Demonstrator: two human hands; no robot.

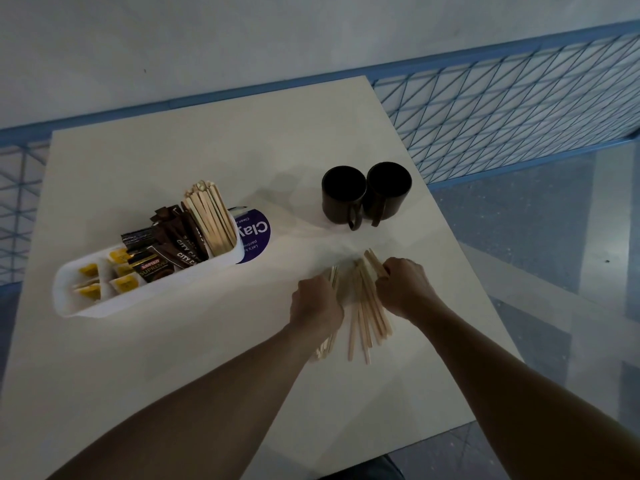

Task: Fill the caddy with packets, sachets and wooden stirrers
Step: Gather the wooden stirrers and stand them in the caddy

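Risks, big to small:
- table point(173, 358): the work sits toward the right edge. A wide sweep there could push sticks off onto the floor.
- caddy point(74, 311): on the left half, one end toward the left edge. The other end is packed with upright stirrers point(211, 221). Forcing in another bunch could fan those out or shove the caddy. It looks like light plastic, so my guess is it slides easily.
- two mugs point(344, 199): toward the far right corner, touching each other, apart from both hands. Overreaching past the pile could knock one.
- left hand point(317, 303): fingers curled round a bundle point(325, 349), with sticks poking out of both sides of the fist. The ends are uneven, so some may slip out on the lift.
- right hand point(405, 285): fingers bent down onto the far ends of the loose stirrers point(367, 313), apparently pinching a few. The pile is splayed and crossed, so a partial grab would leave stragglers.

Hard to see:
- The light is dim and detail is poor.
- A purple label point(254, 237) at the caddy's stirrer end is half covered. Only "Clay" is readable.
- The caddy's dividers are hidden under coffee packets point(180, 245) and yellow sachets point(104, 280), so I can't tell how much room is left.
- Both hands' fingertips are behind the knuckles. I can't tell how many sticks each hand holds.
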